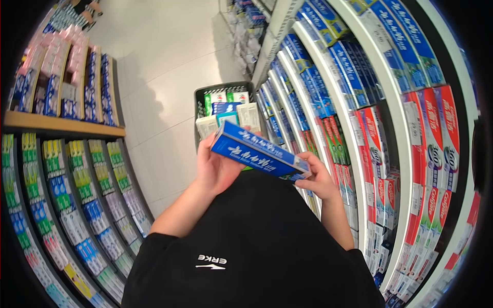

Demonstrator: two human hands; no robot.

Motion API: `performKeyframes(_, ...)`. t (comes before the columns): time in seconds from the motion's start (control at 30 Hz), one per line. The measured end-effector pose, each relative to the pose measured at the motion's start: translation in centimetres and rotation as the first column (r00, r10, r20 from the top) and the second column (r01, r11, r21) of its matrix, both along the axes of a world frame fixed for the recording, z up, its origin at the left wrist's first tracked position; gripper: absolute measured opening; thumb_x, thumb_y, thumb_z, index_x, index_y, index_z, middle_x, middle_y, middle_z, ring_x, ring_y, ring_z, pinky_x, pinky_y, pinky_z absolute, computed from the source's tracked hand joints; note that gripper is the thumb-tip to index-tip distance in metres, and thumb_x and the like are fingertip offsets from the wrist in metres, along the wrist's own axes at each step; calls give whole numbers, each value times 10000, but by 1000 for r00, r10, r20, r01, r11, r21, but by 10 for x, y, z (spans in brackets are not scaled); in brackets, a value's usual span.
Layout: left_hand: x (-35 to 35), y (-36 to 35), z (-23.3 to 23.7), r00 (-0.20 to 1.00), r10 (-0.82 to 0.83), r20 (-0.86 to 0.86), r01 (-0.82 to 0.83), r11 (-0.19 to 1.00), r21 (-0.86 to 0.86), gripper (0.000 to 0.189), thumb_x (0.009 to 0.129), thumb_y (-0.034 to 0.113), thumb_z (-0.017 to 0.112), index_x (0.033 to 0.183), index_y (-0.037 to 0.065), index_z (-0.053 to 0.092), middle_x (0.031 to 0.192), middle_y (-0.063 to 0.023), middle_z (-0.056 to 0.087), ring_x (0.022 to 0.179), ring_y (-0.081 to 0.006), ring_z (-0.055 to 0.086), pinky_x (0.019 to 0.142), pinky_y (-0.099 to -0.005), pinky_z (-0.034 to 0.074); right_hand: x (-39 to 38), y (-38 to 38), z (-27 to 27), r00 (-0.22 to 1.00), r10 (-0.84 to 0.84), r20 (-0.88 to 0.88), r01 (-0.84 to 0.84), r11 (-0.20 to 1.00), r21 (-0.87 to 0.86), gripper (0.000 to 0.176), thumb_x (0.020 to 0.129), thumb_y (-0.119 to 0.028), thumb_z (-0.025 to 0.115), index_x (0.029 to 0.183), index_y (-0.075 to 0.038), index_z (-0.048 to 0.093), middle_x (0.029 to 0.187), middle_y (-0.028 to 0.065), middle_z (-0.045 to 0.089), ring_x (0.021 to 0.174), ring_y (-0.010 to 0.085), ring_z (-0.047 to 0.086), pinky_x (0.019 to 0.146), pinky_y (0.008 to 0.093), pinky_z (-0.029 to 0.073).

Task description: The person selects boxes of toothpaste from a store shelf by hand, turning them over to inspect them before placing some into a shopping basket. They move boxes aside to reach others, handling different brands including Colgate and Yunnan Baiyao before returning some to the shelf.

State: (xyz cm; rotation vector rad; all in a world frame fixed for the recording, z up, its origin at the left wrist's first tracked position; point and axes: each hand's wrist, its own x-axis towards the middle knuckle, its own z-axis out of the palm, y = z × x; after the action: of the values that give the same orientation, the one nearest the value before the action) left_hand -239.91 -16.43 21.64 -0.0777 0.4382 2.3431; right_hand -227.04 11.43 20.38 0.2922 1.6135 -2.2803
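A long blue toothpaste box [259,154] with white lettering is held tilted in front of my chest, its right end lower than its left. My left hand [218,167] grips the left end from below, partly hidden behind the box. At the other end, my right hand [316,177] pinches the box between thumb and fingers. Just beyond the box, on the floor side, is a dark shopping basket [196,97] with several green, white and blue packages inside. The box covers the near part of the basket.
Shelves of toothpaste boxes [436,133], red and blue, rise close on my right. To the left stands a rack of hanging toothbrush packs [64,190], with pink boxes [72,51] above it. A pale tiled floor [164,77] runs between them. Part of another person [87,10] shows at the far upper left.
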Motion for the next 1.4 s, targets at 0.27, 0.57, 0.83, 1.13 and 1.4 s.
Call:
performKeyframes(0.27,2,4,-19,986,-100,-130,92,993,-68,822,1003,693,379,1531,64,427,1522,-217,499,1442,-358,444,1218,-521,286,-35,-3,63,935,342,-92,-215,756,618,641,827,-168,838,1393,-70,554,1202,96,680,1143,229,642,1016,383,492)
performKeyframes(0.57,-6,-5,-175,622,-691,-368,-173,337,-925,851,1006,718,387,1554,68,413,1356,-245,634,1319,-357,579,1113,-468,429,-65,33,81,869,92,-486,484,43,874,424,950,-150,678,1327,-11,544,1182,207,612,1122,394,593,980,457,471)
performKeyframes(0.83,16,-7,-189,267,-962,-63,-415,-56,-908,723,973,696,447,891,30,716,930,-226,731,935,-402,703,821,-522,552,-112,99,67,783,6,-622,593,-314,742,436,968,-94,644,1376,0,521,1200,231,599,1072,422,579,945,497,458)
performKeyframes(1.13,16,-11,-194,285,-952,-109,-432,-26,-902,742,961,716,453,853,30,716,915,-220,732,922,-392,709,813,-514,556,-136,121,69,831,-256,-495,378,-393,838,298,1044,-217,548,1239,6,583,1096,350,658,981,513,647,854,585,499)
performKeyframes(1.4,13,-8,-186,318,-945,-73,-399,-64,-915,744,954,721,462,849,30,717,916,-216,732,929,-388,708,815,-508,555,-146,151,67,857,-286,-429,382,-206,901,480,1007,-331,615,1359,-8,565,1271,292,649,1181,470,616,1019,511,477)
